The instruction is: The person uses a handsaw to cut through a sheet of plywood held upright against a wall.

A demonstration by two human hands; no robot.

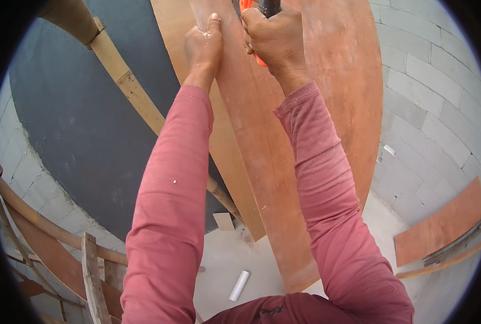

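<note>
Gripping, with 1 left hand, the edge of reddish plywood stretching below; clenching 1 orange-and-black tool in 1 right hand! Farther down, spotting 1 white tube; beyond, 2 block walls.

Could pass between left sleeve and right sleeve, over the reddish board. Was narrowed ahead by left hand, right hand and orange-and-black tool, barred leftward by bamboo pole.
</note>
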